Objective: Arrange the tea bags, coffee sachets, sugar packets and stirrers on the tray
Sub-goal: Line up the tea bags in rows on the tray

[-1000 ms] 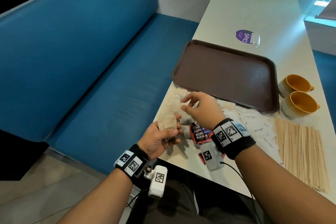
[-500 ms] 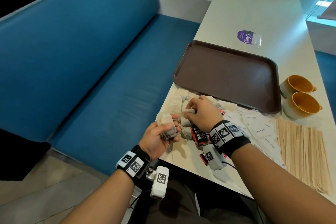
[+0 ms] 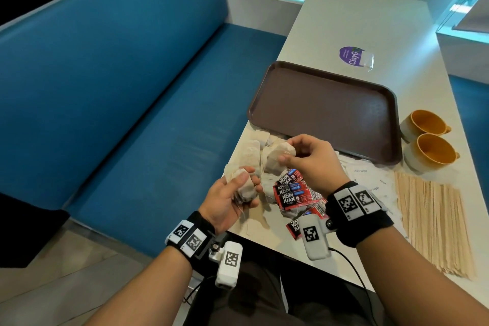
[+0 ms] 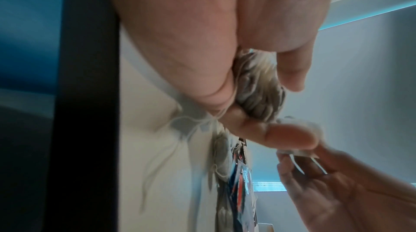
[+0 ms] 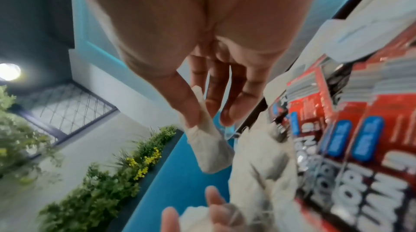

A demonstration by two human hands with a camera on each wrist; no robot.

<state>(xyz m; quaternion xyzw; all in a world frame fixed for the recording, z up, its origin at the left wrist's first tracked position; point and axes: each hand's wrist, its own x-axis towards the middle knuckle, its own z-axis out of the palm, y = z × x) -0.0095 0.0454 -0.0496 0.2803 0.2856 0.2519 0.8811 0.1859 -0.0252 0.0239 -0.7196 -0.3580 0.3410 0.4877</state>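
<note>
A: In the head view, what do the hands hold?

B: The left hand (image 3: 227,200) has its fingers curled around a bunch of tea bags (image 3: 244,189). The right hand (image 3: 308,160) pinches 1 tea bag (image 3: 280,160) and holds it above the pile, near the brown tray (image 3: 325,111), whose inside is bare.

A: What lies around?

B: Red coffee sachets (image 3: 292,193) lie between the wrists, sugar packets (image 3: 362,172) partly under the right hand, the stirrers (image 3: 434,222) in a row to the right, and 2 cups (image 3: 428,144) beside the tray.

A: And the left wrist view?

B: It shows the fingers (image 4: 290,73) closed on the crumpled bags (image 4: 258,91), with strings hanging down. The picture is blurred.

A: The right wrist view?

B: Thumb and fingers pinch the top of the tea bag (image 5: 208,148), which hangs free. The head view hides this grip.
</note>
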